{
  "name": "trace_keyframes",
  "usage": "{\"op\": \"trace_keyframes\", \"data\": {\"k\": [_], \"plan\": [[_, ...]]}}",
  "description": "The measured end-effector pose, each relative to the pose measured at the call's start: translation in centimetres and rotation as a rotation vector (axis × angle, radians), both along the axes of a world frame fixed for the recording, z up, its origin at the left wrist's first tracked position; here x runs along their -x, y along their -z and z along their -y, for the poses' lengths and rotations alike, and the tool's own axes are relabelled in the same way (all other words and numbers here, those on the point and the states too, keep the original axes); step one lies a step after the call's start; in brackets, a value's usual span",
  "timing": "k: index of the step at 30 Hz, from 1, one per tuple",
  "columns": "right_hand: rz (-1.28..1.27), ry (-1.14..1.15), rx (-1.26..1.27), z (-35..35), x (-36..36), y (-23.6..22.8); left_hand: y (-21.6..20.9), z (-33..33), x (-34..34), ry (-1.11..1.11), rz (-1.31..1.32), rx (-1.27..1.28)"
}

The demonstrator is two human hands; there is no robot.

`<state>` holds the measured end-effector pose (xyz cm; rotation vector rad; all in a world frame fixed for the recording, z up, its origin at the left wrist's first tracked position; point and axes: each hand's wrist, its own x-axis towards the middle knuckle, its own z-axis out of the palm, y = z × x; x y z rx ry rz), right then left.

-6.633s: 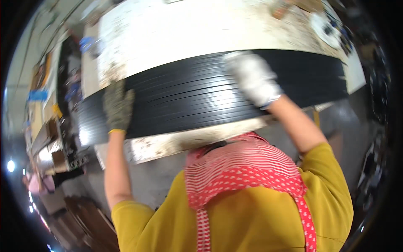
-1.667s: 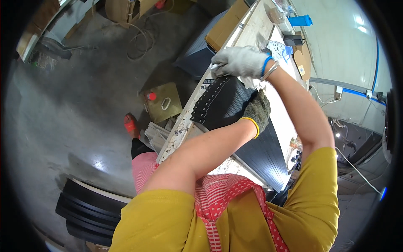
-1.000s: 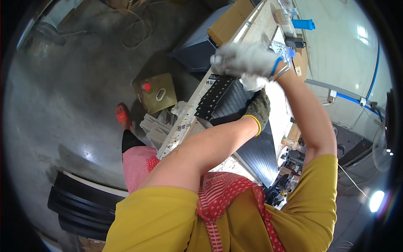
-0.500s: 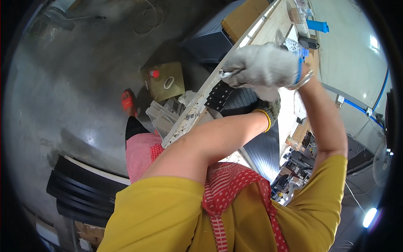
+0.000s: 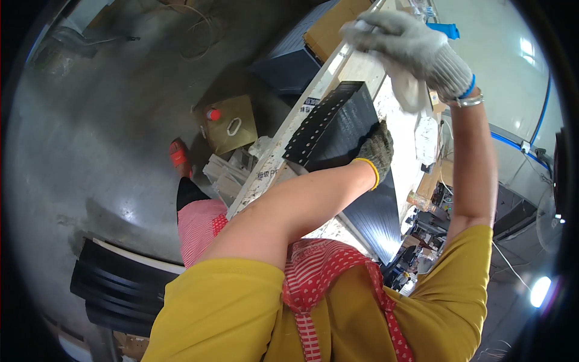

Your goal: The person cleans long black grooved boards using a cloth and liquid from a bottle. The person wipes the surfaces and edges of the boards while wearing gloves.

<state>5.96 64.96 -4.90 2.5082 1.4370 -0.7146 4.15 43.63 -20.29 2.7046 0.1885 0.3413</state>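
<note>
A stack of long black slats (image 5: pixel 338 130) lies on the white workbench (image 5: pixel 259 175), its ends fanned out with rows of small holes. My left hand (image 5: pixel 377 148), in a dark grey knitted glove with a yellow cuff, is closed over the right edge of the stack. Raised above the far end of the slats is my right hand (image 5: pixel 416 51), in a whitish knitted glove with a blue cuff. Its fingers point left and are smeared by motion. A pale cloth (image 5: pixel 405 87) appears to hang below that palm, also blurred.
On the floor left of the bench stand a yellowish canister (image 5: pixel 241 130) with a red cap and a dark bin with a cardboard box (image 5: pixel 335 30). More black curved strips (image 5: pixel 120 283) rest at lower left. A blue object (image 5: pixel 445 30) lies at the bench's far end.
My right hand has lifted up and away from the slats, uncovering their perforated ends. The left hand stays on the stack. The view has shifted slightly.
</note>
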Motion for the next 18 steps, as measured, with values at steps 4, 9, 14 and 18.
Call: {"op": "trace_keyframes", "data": {"k": [4, 9, 14, 18], "plan": [[-0.069, -0.020, 0.006, 2.7, -8.0, 3.0, -0.2, 0.4, -1.2, 0.236, -0.016, -0.104], [-0.080, -0.453, 0.397, 3.8, -3.5, 6.3, 1.0, 1.8, -1.6, 0.180, -0.005, -0.116], [-0.223, 0.158, 0.311, 1.6, -7.8, 1.9, -0.8, -1.5, -0.1, 0.323, -0.070, -0.145], [0.246, -0.313, 0.468, 2.9, -6.8, 5.5, -0.9, -1.4, -0.2, 0.327, -0.066, -0.110]]}}
